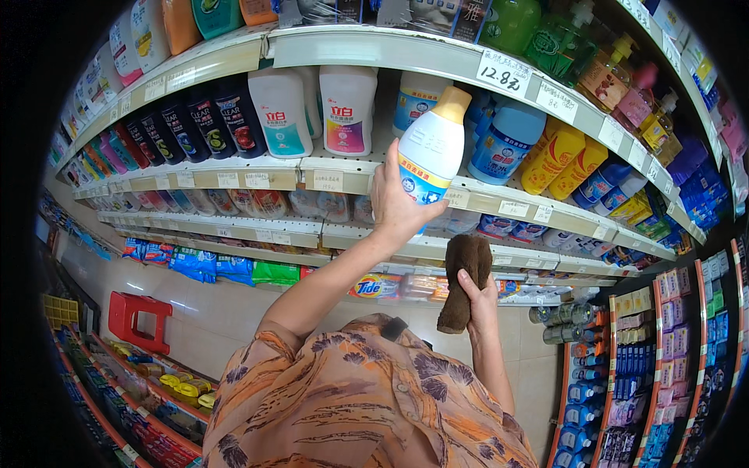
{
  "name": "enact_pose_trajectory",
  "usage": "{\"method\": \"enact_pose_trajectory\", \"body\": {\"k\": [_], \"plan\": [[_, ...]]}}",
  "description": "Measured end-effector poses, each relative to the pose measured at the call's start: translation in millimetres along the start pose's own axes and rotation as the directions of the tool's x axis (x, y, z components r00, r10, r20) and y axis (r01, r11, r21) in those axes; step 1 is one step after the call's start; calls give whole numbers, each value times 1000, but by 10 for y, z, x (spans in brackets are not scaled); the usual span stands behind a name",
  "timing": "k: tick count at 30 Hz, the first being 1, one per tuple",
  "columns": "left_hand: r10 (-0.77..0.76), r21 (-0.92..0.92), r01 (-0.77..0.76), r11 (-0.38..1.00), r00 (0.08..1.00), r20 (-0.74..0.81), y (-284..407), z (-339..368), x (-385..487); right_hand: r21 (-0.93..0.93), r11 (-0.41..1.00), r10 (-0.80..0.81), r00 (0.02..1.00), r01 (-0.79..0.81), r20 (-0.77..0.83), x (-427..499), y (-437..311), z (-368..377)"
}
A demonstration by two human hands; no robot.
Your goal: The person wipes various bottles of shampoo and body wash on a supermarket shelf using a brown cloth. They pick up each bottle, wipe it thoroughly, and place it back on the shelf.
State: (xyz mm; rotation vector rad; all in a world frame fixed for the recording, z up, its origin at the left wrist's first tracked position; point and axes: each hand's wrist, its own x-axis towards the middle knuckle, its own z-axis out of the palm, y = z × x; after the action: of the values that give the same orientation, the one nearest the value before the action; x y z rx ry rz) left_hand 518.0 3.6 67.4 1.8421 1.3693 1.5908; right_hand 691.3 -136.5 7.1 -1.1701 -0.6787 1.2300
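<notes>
My left hand (404, 202) grips a white plastic bottle (434, 143) with a yellow cap and a blue and yellow label, tilted a little to the right in front of the shelf. Lower and to the right, my right hand (481, 295) holds a bunched brown cloth (468, 266), which hangs below the thumb. Behind the held bottle, a similar bottle (409, 105) stands on the shelf. White detergent bottles (349, 111) stand to its left, and a large blue bottle (506, 143) is on its right. The cloth and the bottle are apart.
The shelf edge above (374, 50) carries price tags, with pump bottles (564, 44) at the upper right. Dark shampoo bottles (237, 120) line the left. A red plastic stool (140, 322) is on the tiled floor at the left. Stocked racks (661, 345) stand at the lower right.
</notes>
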Motion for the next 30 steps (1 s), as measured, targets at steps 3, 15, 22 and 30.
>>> {"method": "enact_pose_trajectory", "body": {"k": [3, 15, 22, 30], "plan": [[-3, 8, 4, 1000, 1000, -23, -12, 41, 97, -9, 1000, 12, 1000, -13, -14, -23, 71, -55], [-111, -3, 112, 994, 987, -119, 27, 233, 624, -55, 998, -35, 999, 34, -27, -135, 322, -114], [-68, 25, 74, 997, 979, -193, -39, 445, 835, -114, 993, -38, 999, 37, -5, -151, 504, -231], [-12, 114, 60, 992, 927, -376, -301, 665, 958, -98, 995, -18, 999, 14, -40, -174, 608, -271]]}}
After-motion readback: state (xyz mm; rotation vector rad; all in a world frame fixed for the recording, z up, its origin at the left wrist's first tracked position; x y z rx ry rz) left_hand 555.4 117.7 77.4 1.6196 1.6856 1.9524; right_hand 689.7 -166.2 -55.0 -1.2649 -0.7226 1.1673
